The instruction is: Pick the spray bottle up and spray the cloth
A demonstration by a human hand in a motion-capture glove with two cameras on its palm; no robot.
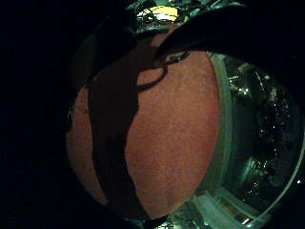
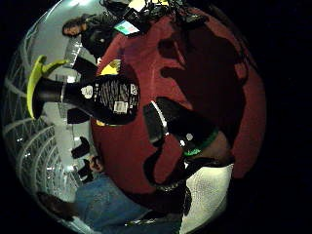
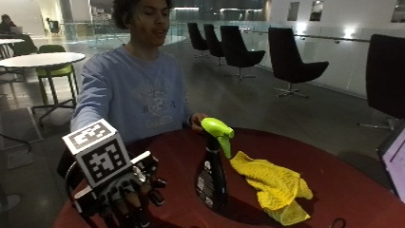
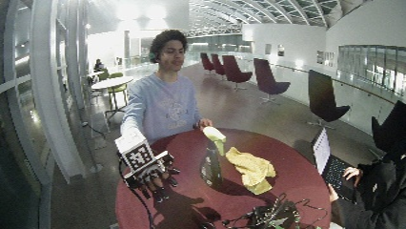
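Note:
A black spray bottle (image 3: 212, 178) with a lime-green trigger head (image 3: 218, 129) stands upright near the middle of the round dark-red table (image 3: 329, 185). A crumpled yellow cloth (image 3: 272, 183) lies just beside it, on the side away from my hand. My gloved right hand (image 3: 130, 192) hovers over the table's near edge, a short way from the bottle, fingers spread and pointing down, holding nothing. In the thumb side palm view the bottle (image 2: 105, 100) lies off to one side with the cloth (image 2: 111, 67) peeking out behind it. The bare left hand (image 3: 198, 118) rests at the table's far edge.
A laptop (image 4: 325, 160) and another person's hands sit at the table's right side. A tangle of cables and small devices (image 4: 269, 217) lies at the front edge. Chairs and another table stand on the floor behind.

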